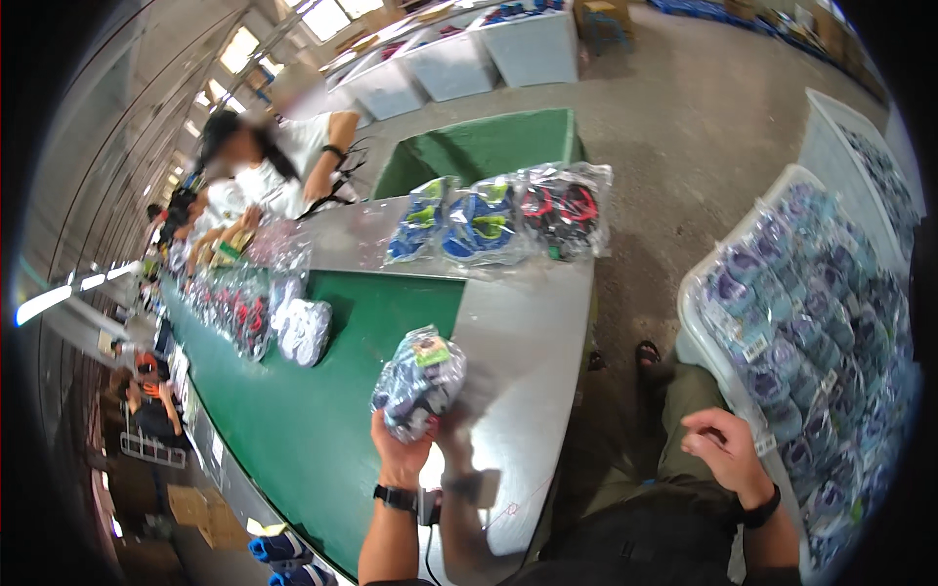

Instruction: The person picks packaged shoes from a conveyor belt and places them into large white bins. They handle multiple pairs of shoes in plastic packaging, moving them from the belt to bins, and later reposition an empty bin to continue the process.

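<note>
One bagged pair of purple-and-white sandals (420,383) sits in the left hand (403,444), fingers wrapped up around the bag's lower end, wrist turned so the pack stands upright over the edge where the green conveyor belt (322,410) meets the steel table (528,322). Judgement: held high and clear like this, the bag can be looked over or set down on either surface without dragging.

Right hand (725,451) hangs low beside the thigh, fingers loosely curled, holding nothing that I can make out. It is just beside the white crate (696,303), which is heaped with more purple bagged sandals (811,322). Likely the supply, kept at the person's right within easy reach.

On the far end of the table: three clear bags side by side, two with blue-and-green footwear (459,227), one with red-and-black (562,207). They lie close together near the table's far edge, well apart from the held bag.

Up the belt: a white bagged pair (305,330) and a row of darker bags (239,317) beyond it, lying along the belt's left side. The stretch of belt directly below the held bag is bare.

Another person in a white top (283,161) works at the far end, arm raised. More people sit along the left. Pale bins (508,44) stand on the concrete floor beyond. A dark device near the left wrist is blurred; I cannot tell what it is.
</note>
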`<action>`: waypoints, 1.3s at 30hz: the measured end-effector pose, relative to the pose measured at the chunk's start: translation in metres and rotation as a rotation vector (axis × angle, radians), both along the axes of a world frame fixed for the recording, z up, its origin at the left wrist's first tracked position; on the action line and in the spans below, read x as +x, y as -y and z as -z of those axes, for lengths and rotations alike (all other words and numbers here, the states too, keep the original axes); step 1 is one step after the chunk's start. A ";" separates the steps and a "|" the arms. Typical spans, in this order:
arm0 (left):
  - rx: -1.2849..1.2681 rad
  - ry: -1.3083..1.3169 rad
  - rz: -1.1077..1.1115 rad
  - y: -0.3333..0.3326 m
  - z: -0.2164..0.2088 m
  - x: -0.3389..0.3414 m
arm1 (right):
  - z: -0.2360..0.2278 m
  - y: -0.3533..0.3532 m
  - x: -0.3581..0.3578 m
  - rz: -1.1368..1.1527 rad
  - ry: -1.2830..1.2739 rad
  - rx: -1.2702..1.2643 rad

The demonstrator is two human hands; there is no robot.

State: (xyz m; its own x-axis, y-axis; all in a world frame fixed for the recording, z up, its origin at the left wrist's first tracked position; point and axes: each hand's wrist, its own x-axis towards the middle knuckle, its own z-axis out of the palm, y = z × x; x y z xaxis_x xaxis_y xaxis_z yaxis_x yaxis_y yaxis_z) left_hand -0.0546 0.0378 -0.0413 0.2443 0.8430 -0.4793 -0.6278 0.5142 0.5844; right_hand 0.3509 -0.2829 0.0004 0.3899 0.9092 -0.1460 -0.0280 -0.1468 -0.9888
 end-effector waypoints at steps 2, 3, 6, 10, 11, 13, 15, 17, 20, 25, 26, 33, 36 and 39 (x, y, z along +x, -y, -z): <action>0.032 0.025 0.155 0.033 -0.010 0.029 | 0.005 -0.015 -0.009 -0.113 -0.108 -0.036; 0.090 0.048 0.233 0.050 -0.011 0.043 | 0.007 -0.022 -0.016 -0.156 -0.186 -0.038; 0.027 0.057 0.360 0.095 -0.014 0.077 | 0.012 -0.048 -0.033 -0.293 -0.423 -0.132; 0.096 -0.184 0.537 0.133 -0.013 0.111 | 0.016 -0.063 -0.042 -0.222 -0.368 0.051; 0.188 -0.147 0.549 0.141 -0.014 0.119 | 0.016 -0.062 -0.040 -0.199 -0.263 0.005; 0.338 -0.250 0.563 0.156 -0.019 0.130 | 0.014 -0.051 -0.036 -0.156 0.004 -0.033; 0.381 -0.288 0.641 0.159 -0.025 0.138 | 0.013 -0.044 -0.032 -0.157 0.132 -0.061; 0.463 -0.326 0.726 0.158 -0.030 0.148 | 0.013 -0.038 -0.028 -0.200 0.150 -0.084; 0.482 -0.336 0.770 0.159 -0.034 0.158 | 0.016 -0.029 -0.018 -0.268 0.036 -0.130; 0.503 -0.331 0.766 0.167 -0.036 0.164 | 0.028 -0.014 -0.007 -0.255 -0.231 -0.062; 0.538 -0.352 0.764 0.167 -0.035 0.165 | 0.029 -0.012 -0.005 -0.244 -0.332 -0.127; 0.544 -0.413 0.791 0.176 -0.037 0.171 | 0.027 -0.006 0.004 -0.105 -0.723 0.020; 0.549 -0.405 0.768 0.178 -0.039 0.174 | 0.024 -0.005 0.004 -0.084 -0.749 0.004; 0.545 -0.397 0.772 0.178 -0.040 0.174 | 0.024 -0.004 0.005 -0.077 -0.805 0.027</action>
